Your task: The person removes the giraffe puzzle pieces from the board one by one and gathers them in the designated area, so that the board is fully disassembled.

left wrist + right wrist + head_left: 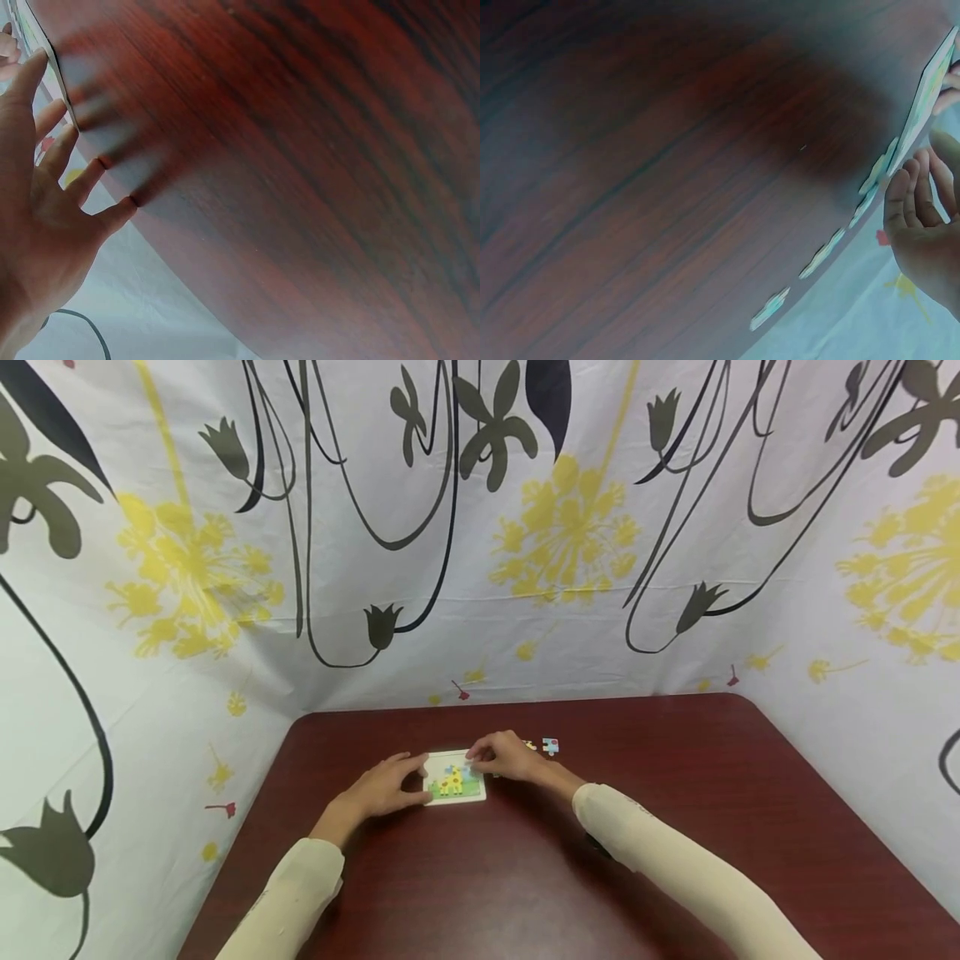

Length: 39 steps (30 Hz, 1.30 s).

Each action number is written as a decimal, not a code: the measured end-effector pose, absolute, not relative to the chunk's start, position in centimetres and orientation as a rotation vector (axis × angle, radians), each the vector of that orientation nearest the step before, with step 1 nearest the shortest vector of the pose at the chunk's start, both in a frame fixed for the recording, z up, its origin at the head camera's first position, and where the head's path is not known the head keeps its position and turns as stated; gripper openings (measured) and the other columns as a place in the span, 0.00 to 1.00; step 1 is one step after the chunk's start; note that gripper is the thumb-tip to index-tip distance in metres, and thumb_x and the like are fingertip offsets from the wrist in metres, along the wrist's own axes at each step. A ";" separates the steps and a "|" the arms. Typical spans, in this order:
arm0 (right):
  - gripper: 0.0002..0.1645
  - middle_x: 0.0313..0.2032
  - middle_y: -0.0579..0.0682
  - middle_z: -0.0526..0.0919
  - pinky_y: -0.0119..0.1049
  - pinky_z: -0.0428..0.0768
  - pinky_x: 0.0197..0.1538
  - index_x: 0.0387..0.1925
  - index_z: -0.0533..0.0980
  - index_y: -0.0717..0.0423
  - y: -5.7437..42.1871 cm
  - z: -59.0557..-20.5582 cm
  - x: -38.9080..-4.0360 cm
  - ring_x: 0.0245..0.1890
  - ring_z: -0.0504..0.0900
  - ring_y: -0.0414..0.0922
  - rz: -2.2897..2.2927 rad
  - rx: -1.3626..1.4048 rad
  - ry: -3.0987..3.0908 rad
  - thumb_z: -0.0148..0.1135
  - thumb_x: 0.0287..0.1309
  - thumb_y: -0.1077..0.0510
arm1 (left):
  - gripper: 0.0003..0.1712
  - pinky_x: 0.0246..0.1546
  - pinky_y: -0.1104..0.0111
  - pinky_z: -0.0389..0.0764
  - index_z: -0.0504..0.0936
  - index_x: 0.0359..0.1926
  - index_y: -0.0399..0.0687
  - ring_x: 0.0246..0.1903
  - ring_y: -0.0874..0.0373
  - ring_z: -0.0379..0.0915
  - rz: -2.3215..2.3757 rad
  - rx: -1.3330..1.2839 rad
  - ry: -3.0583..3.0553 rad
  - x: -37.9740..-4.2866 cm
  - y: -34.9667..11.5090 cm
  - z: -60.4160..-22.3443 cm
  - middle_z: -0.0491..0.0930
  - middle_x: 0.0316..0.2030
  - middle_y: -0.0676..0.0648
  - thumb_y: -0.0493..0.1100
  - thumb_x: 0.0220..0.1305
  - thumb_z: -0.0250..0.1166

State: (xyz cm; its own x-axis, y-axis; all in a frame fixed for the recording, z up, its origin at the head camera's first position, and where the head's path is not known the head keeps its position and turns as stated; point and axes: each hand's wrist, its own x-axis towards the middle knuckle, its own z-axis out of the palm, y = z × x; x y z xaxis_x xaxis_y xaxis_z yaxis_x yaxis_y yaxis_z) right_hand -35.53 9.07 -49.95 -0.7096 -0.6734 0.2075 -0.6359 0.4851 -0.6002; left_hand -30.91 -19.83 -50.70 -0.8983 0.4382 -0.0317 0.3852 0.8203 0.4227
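Note:
A small white-framed jigsaw puzzle (437,763) lies on the table, its lower part filled with a yellow giraffe (452,782) on green and its upper part largely white. My left hand (382,788) rests at the frame's left side, thumb by the lower corner and forefinger by the upper one. In the left wrist view its fingers (88,181) are spread, several tips touching the tabletop. Over the upper right of the puzzle, my right hand (510,756) pinches a small puzzle piece, mostly hidden by the fingertips. The right wrist view shows its fingers bent together beside the frame (928,86).
Loose puzzle pieces lie beyond and beside the right hand, among them a blue one with a red spot (551,746). Others form a row in the right wrist view, with one piece (769,308) nearest. Behind the dark red table (600,877) hangs patterned white cloth (465,685).

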 end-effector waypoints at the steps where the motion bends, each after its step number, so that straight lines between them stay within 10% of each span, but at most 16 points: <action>1: 0.10 0.37 0.51 0.89 0.30 0.84 0.38 0.47 0.86 0.63 8.8 -49.9 -35.5 0.34 0.87 0.40 -1.033 -1.175 2.663 0.70 0.65 0.64 | 0.42 0.67 0.37 0.66 0.73 0.73 0.55 0.76 0.42 0.56 0.628 0.656 2.875 -30.9 -19.8 -50.7 0.77 0.64 0.52 0.65 0.63 0.72; 39: 0.17 0.46 0.55 0.86 0.38 0.83 0.53 0.51 0.81 0.60 5.8 -50.0 -35.4 0.49 0.85 0.50 -0.945 -1.042 2.620 0.75 0.60 0.64 | 0.44 0.68 0.36 0.64 0.70 0.76 0.53 0.77 0.42 0.56 0.639 0.676 2.861 -30.9 -19.8 -50.4 0.80 0.60 0.57 0.64 0.65 0.71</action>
